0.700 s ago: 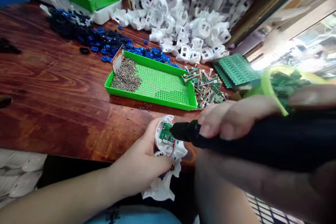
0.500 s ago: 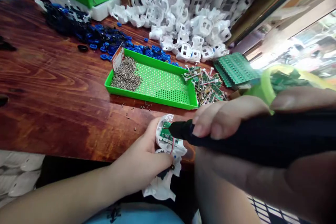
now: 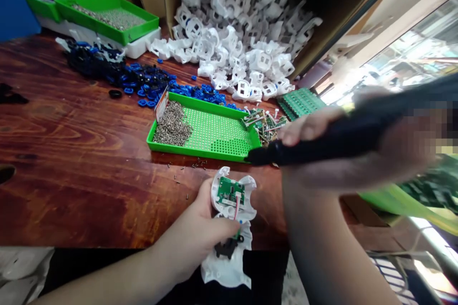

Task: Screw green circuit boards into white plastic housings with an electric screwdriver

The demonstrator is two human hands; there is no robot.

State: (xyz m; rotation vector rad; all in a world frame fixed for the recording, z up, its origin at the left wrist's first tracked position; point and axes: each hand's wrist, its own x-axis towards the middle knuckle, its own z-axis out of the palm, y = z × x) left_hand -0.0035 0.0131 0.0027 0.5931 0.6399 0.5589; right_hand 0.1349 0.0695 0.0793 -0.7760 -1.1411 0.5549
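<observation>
My left hand (image 3: 211, 219) is closed around a white plastic housing (image 3: 229, 271) at the table's front edge, thumb across its middle. Inside the housing sits a green circuit board (image 3: 226, 191) with a red and white wire (image 3: 236, 207) plugged into it. A black part lies lower down in the shell. My right hand (image 3: 322, 128) grips a black electric screwdriver (image 3: 322, 145), somewhat blurred, its tip pointing left over the near right corner of a green tray (image 3: 200, 153). The tip is apart from the housing. Small screws (image 3: 173, 124) are heaped in the tray's left end.
Loose screws (image 3: 198, 164) lie before the tray. Small wired boards (image 3: 266, 126) and stacked green panels (image 3: 300, 102) are to its right. Blue and black parts (image 3: 143, 78) lie behind, with white shells (image 3: 246, 57) spilling from a carton. Another green tray (image 3: 125, 35) stands back left.
The screwdriver tip has come off the circuit board and moved up and right with my right hand. My left hand still holds the housing. The camera view has shifted.
</observation>
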